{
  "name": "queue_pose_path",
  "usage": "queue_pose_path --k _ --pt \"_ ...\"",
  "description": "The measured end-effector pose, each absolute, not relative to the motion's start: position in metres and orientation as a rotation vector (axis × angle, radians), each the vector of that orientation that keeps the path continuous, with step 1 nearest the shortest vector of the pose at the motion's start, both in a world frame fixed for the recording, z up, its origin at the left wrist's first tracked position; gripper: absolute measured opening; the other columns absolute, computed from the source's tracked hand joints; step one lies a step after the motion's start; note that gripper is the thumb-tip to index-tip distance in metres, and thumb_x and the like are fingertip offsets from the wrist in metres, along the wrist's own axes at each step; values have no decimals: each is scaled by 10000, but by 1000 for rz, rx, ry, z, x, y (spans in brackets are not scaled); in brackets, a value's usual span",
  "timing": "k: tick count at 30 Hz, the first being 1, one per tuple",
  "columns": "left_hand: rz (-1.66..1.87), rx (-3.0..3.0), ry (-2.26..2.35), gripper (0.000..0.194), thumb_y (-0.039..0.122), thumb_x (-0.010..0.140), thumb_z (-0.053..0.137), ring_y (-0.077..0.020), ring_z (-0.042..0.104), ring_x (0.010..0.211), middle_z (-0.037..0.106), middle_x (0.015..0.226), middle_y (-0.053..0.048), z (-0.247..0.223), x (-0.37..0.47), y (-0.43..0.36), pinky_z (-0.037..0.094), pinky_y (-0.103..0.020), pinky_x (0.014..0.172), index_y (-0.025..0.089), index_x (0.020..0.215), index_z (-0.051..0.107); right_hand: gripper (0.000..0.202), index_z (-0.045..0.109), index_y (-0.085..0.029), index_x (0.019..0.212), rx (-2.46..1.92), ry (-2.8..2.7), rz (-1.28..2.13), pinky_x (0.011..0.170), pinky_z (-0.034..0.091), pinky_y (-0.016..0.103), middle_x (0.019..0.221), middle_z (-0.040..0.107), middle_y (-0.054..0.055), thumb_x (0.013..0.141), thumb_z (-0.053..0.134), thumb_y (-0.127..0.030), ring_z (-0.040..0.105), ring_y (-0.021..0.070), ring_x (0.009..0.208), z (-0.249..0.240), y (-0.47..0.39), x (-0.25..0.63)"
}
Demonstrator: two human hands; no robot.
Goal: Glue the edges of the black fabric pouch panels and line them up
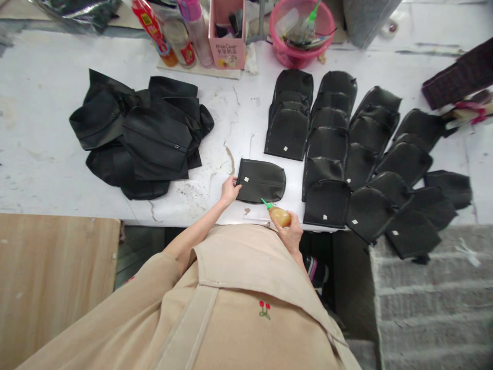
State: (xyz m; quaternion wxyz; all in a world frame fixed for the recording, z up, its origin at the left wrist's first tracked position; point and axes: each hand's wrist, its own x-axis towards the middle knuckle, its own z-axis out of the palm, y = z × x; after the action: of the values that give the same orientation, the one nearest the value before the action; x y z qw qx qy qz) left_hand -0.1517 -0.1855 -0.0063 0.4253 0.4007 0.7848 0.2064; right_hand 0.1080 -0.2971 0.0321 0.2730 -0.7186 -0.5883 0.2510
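Observation:
A black pocket-shaped piece (262, 181) with a small white tag lies on the white table near its front edge. My left hand (230, 190) pinches its straight left edge. In my right hand (290, 231) is a yellowish glue bottle (280, 217), its green nozzle tip at the piece's lower edge. On the left lies a loose heap of black pieces (157, 139). Overlapping rows of similar black pieces (327, 203) spread over the right side, several with small white tags.
Along the back of the white table (34, 128) stand bottles (185, 46), a pink box (230, 54) and a pink basket (295, 54). A wooden board (57, 277) is at lower left, grey ribbed fabric (435, 303) at lower right.

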Motion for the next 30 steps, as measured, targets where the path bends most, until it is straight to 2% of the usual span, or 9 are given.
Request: queue_pose_path --k 6,11,15,20,30 --pt "711 630 1834 122 117 754 629 -172 678 745 681 732 -19 -6 -148 -187 529 -273 721 157 852 568 645 614 -171 1142 -1909 -1605 698 819 562 406 1048 711 119 790 639 -711 678 271 929 31 -297 103" --pt "726 611 1829 128 144 722 645 -164 659 716 669 695 -1 -5 -147 -189 513 -262 697 170 808 553 636 613 -182 1148 -1885 -1630 741 806 564 403 1068 710 115 791 639 -707 675 266 925 32 -297 100" --pt "585 752 1841 94 216 732 655 -166 622 663 636 639 7 -5 -151 -189 460 -249 631 176 728 570 640 616 -179 1143 -1900 -1612 723 796 565 407 1056 711 119 782 646 -706 675 268 906 31 -298 100" --pt "285 1077 1932 208 316 781 651 -168 573 648 597 611 5 -4 -157 -189 367 -248 587 192 635 572 636 618 -185 1143 -1910 -1612 740 788 567 406 1061 709 114 775 651 -703 672 265 902 30 -299 98" --pt "198 1163 1936 252 309 809 654 -178 566 653 593 609 -9 -2 -156 -187 321 -260 579 192 599 578 626 613 -189 1142 -1843 -1656 874 771 571 392 1069 706 106 783 647 -701 667 249 879 30 -294 88"
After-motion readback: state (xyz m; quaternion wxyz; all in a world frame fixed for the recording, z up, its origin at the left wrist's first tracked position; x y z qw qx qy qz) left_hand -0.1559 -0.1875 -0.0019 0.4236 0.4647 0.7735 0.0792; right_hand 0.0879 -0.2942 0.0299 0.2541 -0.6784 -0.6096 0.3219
